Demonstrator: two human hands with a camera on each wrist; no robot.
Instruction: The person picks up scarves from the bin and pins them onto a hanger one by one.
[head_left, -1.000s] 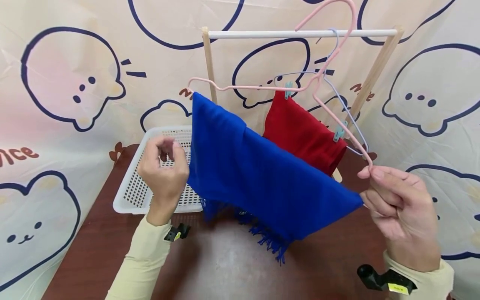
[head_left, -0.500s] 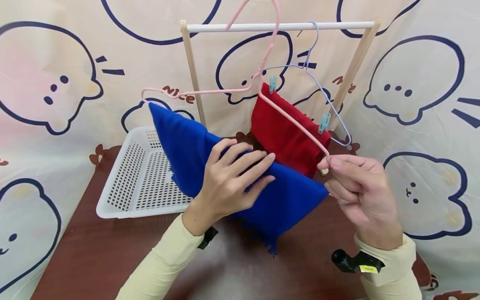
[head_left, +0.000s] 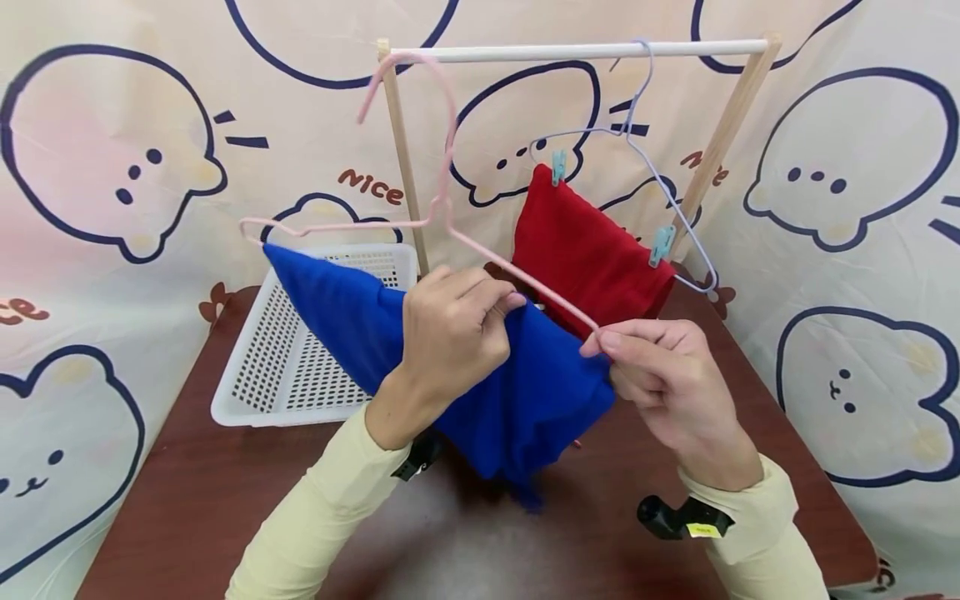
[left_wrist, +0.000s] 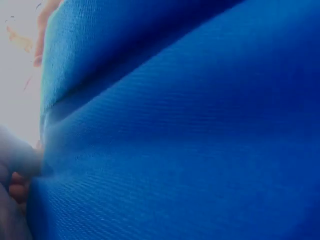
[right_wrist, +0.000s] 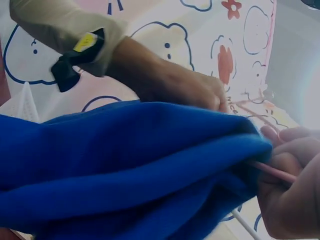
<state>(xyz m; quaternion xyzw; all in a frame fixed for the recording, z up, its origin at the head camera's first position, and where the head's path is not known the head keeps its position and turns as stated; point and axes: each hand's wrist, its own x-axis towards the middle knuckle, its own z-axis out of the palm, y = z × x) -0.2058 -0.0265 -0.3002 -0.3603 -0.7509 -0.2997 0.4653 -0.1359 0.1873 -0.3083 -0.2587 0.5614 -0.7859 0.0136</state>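
A blue fringed scarf (head_left: 525,400) hangs over a pink hanger (head_left: 495,259), its left corner at the hanger's left end. My left hand (head_left: 453,325) pinches the scarf's upper edge near the middle, fingers curled. With thumb and index finger, my right hand (head_left: 663,371) grips the hanger's right end. The hook stands free in front of the rack's left post. Blue cloth fills most of the left wrist view. In the right wrist view, folds of the scarf (right_wrist: 125,155) bunch beside my right hand (right_wrist: 295,185), and the pink bar runs into them.
Behind stands a wooden rack with a white rail (head_left: 517,54). From it hangs a lavender hanger (head_left: 663,190) with a red cloth (head_left: 573,242) held by teal clothespins (head_left: 662,246). A white perforated basket (head_left: 225,408) sits at the table's back left.
My left hand has come from the left onto the scarf and now pinches its edge. The hanger, in my right hand, has moved left and down. The scarf is more bunched on the right.
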